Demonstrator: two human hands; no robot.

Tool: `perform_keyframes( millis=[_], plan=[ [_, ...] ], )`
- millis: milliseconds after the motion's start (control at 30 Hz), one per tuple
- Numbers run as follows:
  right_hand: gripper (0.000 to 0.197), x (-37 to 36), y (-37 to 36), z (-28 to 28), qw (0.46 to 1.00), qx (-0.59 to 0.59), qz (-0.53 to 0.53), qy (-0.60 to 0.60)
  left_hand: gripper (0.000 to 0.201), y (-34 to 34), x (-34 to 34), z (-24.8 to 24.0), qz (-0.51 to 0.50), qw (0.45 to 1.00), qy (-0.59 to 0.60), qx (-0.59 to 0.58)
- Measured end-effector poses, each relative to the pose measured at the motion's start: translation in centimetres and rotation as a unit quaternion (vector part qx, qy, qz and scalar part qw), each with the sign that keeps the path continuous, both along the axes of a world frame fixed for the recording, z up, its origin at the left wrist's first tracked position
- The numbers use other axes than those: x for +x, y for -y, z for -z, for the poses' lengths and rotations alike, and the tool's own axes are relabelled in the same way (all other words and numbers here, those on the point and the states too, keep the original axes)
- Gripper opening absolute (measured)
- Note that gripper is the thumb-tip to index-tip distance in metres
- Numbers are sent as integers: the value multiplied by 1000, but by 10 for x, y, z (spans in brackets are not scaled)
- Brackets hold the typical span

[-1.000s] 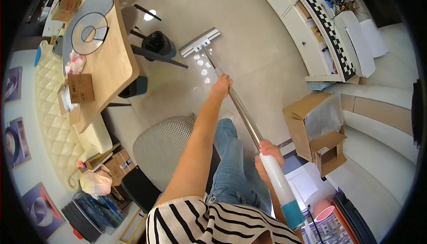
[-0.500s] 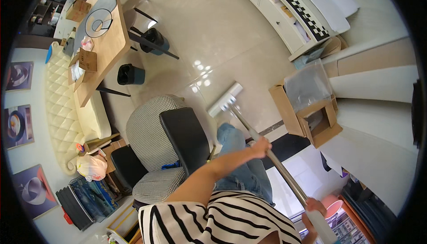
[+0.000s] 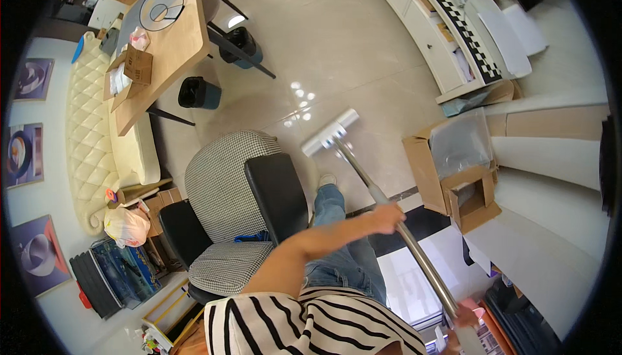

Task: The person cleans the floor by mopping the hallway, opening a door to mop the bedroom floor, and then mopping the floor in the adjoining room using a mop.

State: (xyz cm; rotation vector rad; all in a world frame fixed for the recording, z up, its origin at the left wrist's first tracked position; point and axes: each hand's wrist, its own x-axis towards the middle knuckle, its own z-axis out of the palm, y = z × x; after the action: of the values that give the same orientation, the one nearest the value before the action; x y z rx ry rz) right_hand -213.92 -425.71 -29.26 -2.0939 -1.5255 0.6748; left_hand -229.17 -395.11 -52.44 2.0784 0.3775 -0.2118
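Observation:
A long mop with a silver tube slants across my front, and its wide pale head rests on the shiny tiled floor. My left hand is wrapped round the middle of the tube, at the grey joint. Close to the lower right edge, my right hand is closed round the thicker upper part of the handle; it is somewhat blurred and the handle's end is cut off. My left foot stands just behind the mop head.
Left of me stands a checked armchair with black armrests. Beyond it are a wooden table, two bins and a cream sofa. On the right are open cardboard boxes and a white cabinet.
My left foot has come into view ahead as my body and view moved forward. Both hands keep hold of the mop, whose head lies a little farther from my feet.

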Motion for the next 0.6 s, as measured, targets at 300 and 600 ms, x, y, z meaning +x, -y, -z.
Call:
perform_keyframes(
  millis=[300,600],
  plan=[
    [25,-146,-288,119,910,171,19,-377,20,-219,-152,125,-243,957,-123,103],
    [27,-80,-162,-6,984,84,61,-143,13,-39,-67,105,-207,964,168,-15]
  ],
)
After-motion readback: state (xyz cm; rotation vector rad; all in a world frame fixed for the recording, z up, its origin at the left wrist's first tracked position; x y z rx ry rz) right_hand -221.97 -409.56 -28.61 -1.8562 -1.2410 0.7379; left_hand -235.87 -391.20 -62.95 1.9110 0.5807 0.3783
